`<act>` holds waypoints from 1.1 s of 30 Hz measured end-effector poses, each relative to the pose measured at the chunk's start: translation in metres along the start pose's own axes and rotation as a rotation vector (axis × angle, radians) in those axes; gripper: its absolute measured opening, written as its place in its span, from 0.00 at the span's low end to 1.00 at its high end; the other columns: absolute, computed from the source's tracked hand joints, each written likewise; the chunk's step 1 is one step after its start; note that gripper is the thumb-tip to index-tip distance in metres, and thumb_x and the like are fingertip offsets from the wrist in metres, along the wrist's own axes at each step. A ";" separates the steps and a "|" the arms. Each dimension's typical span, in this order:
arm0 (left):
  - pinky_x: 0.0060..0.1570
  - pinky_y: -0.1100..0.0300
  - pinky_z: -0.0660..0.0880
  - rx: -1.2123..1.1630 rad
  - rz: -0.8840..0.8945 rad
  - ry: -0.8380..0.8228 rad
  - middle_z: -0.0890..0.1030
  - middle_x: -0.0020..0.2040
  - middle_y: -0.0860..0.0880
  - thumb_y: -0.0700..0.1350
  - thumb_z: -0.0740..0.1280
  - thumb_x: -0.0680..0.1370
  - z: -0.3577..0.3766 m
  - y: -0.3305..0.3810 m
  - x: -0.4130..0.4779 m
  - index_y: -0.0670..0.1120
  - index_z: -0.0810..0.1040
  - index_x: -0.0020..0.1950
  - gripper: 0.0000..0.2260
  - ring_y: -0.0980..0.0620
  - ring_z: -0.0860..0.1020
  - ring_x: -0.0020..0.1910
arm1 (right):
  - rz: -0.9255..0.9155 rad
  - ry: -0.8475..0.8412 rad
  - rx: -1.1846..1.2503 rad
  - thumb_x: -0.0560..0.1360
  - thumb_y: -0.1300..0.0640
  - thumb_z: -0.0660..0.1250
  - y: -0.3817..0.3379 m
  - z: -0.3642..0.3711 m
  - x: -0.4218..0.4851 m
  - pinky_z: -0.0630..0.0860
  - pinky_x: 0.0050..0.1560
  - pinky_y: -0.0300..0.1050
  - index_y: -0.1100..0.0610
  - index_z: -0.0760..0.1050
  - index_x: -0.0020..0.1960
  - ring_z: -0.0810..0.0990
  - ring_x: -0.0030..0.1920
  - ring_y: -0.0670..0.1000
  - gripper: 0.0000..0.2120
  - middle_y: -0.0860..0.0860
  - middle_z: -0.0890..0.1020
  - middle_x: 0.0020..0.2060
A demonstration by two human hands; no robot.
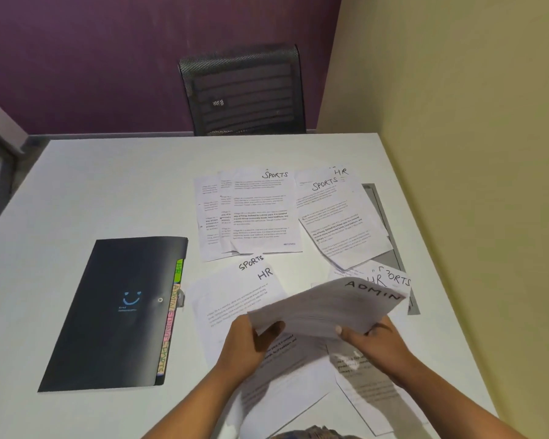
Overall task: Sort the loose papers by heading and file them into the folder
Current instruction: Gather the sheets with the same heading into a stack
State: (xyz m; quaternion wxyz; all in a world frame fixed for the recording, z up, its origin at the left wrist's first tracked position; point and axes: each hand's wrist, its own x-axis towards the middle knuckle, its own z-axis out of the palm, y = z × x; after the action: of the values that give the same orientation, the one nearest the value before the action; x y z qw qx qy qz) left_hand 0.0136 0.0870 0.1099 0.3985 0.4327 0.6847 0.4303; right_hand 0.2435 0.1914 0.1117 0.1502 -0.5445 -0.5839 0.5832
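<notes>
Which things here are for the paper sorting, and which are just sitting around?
For the job: ADMIN sheet held by left hand and right hand; SPORTS sheets; HR sheet; black folder with tabs.

Just there: chair; grey pad under papers; table.

Both hands, left (pixel 246 339) and right (pixel 376 339), lift ADMIN sheet (pixel 327 308); folder (pixel 114 312) closed.

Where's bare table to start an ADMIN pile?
Bare table lies behind the closed black folder, left of the far SPORTS sheets. The right half is crowded with overlapping papers, up to the wall. Both hands, left hand and right hand, hold the ADMIN sheet.
</notes>
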 end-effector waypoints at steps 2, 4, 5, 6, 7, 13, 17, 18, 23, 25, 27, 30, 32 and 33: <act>0.51 0.72 0.74 0.032 0.009 -0.014 0.81 0.52 0.70 0.45 0.70 0.79 0.004 -0.015 0.005 0.69 0.77 0.54 0.16 0.69 0.79 0.53 | 0.046 -0.047 -0.122 0.74 0.55 0.74 0.006 0.003 0.009 0.72 0.37 0.22 0.49 0.72 0.58 0.76 0.47 0.36 0.16 0.43 0.79 0.47; 0.53 0.69 0.74 0.031 -0.049 -0.001 0.82 0.53 0.68 0.46 0.70 0.79 0.003 -0.030 0.014 0.63 0.78 0.57 0.12 0.68 0.79 0.54 | 0.058 -0.019 -0.145 0.75 0.58 0.72 0.005 0.005 0.018 0.69 0.33 0.24 0.49 0.73 0.46 0.75 0.36 0.39 0.09 0.42 0.77 0.35; 0.51 0.65 0.76 0.003 -0.111 0.004 0.84 0.51 0.64 0.47 0.70 0.78 0.002 -0.035 0.021 0.59 0.80 0.55 0.08 0.67 0.80 0.51 | 0.052 0.011 -0.142 0.76 0.58 0.72 0.005 0.005 0.024 0.69 0.32 0.29 0.49 0.72 0.41 0.73 0.31 0.41 0.10 0.42 0.75 0.29; 0.49 0.60 0.78 -0.006 -0.163 0.003 0.85 0.48 0.61 0.49 0.70 0.78 0.000 -0.039 0.027 0.54 0.83 0.52 0.04 0.64 0.82 0.48 | 0.039 0.045 -0.152 0.76 0.58 0.71 0.008 0.004 0.031 0.69 0.32 0.35 0.51 0.73 0.37 0.72 0.27 0.41 0.11 0.43 0.74 0.25; 0.49 0.57 0.80 -0.014 -0.179 -0.015 0.86 0.47 0.59 0.50 0.69 0.78 -0.001 -0.041 0.033 0.50 0.84 0.51 0.06 0.62 0.83 0.47 | 0.017 0.072 -0.163 0.76 0.57 0.71 0.008 0.003 0.036 0.68 0.32 0.37 0.52 0.74 0.35 0.72 0.25 0.41 0.12 0.44 0.74 0.23; 0.47 0.60 0.79 0.010 -0.233 -0.010 0.86 0.46 0.57 0.47 0.66 0.81 -0.014 -0.048 0.064 0.55 0.84 0.49 0.08 0.58 0.84 0.46 | 0.019 0.135 -0.049 0.79 0.60 0.68 0.007 0.001 0.065 0.81 0.49 0.46 0.50 0.84 0.49 0.86 0.46 0.46 0.08 0.44 0.88 0.43; 0.51 0.57 0.77 0.170 -0.368 0.201 0.86 0.48 0.53 0.43 0.67 0.78 -0.032 -0.064 0.098 0.53 0.83 0.52 0.07 0.51 0.83 0.50 | 0.069 0.243 0.083 0.79 0.61 0.66 0.000 -0.006 0.096 0.80 0.48 0.49 0.51 0.82 0.48 0.85 0.46 0.52 0.08 0.50 0.87 0.44; 0.53 0.57 0.77 0.215 -0.397 0.257 0.85 0.51 0.51 0.44 0.67 0.78 -0.036 -0.061 0.108 0.50 0.82 0.56 0.09 0.48 0.82 0.52 | 0.083 0.264 0.093 0.79 0.61 0.66 -0.002 -0.010 0.105 0.79 0.47 0.47 0.52 0.82 0.48 0.85 0.46 0.51 0.08 0.50 0.87 0.44; 0.52 0.53 0.78 0.259 -0.500 0.484 0.81 0.52 0.53 0.45 0.64 0.75 -0.058 -0.057 0.173 0.51 0.75 0.62 0.16 0.49 0.79 0.49 | 0.186 0.259 0.218 0.80 0.61 0.65 -0.009 -0.021 0.169 0.80 0.56 0.60 0.57 0.82 0.55 0.86 0.49 0.59 0.08 0.54 0.87 0.48; 0.48 0.51 0.80 0.332 -0.493 0.487 0.80 0.52 0.53 0.49 0.64 0.72 -0.065 -0.061 0.200 0.53 0.75 0.57 0.14 0.49 0.80 0.47 | 0.198 0.282 0.243 0.81 0.62 0.64 -0.019 -0.023 0.194 0.81 0.55 0.58 0.58 0.81 0.54 0.85 0.48 0.59 0.07 0.56 0.86 0.48; 0.49 0.50 0.80 0.387 -0.523 0.451 0.79 0.55 0.50 0.53 0.67 0.71 -0.070 -0.062 0.225 0.49 0.75 0.58 0.17 0.46 0.80 0.50 | 0.197 0.301 0.250 0.81 0.63 0.64 -0.027 -0.026 0.218 0.82 0.50 0.55 0.58 0.80 0.55 0.85 0.46 0.61 0.07 0.57 0.86 0.46; 0.53 0.48 0.77 0.444 -0.612 0.417 0.74 0.59 0.43 0.57 0.71 0.71 -0.066 -0.056 0.253 0.42 0.72 0.63 0.27 0.41 0.76 0.58 | 0.216 0.302 0.196 0.80 0.62 0.65 -0.022 -0.031 0.246 0.81 0.53 0.62 0.60 0.80 0.58 0.84 0.46 0.65 0.08 0.61 0.85 0.47; 0.55 0.47 0.75 0.495 -0.666 0.430 0.70 0.62 0.41 0.58 0.73 0.71 -0.059 -0.051 0.266 0.40 0.68 0.66 0.32 0.40 0.72 0.63 | 0.229 0.295 0.190 0.80 0.62 0.66 -0.011 -0.033 0.258 0.81 0.56 0.60 0.60 0.80 0.58 0.85 0.47 0.60 0.09 0.57 0.85 0.48; 0.55 0.46 0.74 0.503 -0.683 0.436 0.69 0.63 0.41 0.57 0.74 0.71 -0.056 -0.050 0.271 0.40 0.66 0.67 0.34 0.39 0.71 0.64 | 0.237 0.299 0.190 0.80 0.62 0.66 -0.006 -0.034 0.261 0.80 0.56 0.61 0.59 0.80 0.58 0.84 0.48 0.60 0.08 0.57 0.85 0.49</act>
State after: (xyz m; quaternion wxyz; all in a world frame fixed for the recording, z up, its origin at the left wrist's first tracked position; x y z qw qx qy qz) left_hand -0.1341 0.3134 0.0335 0.2469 0.1655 0.9383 0.1766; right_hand 0.1733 0.4223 0.0065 0.2160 -0.6732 -0.4292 0.5620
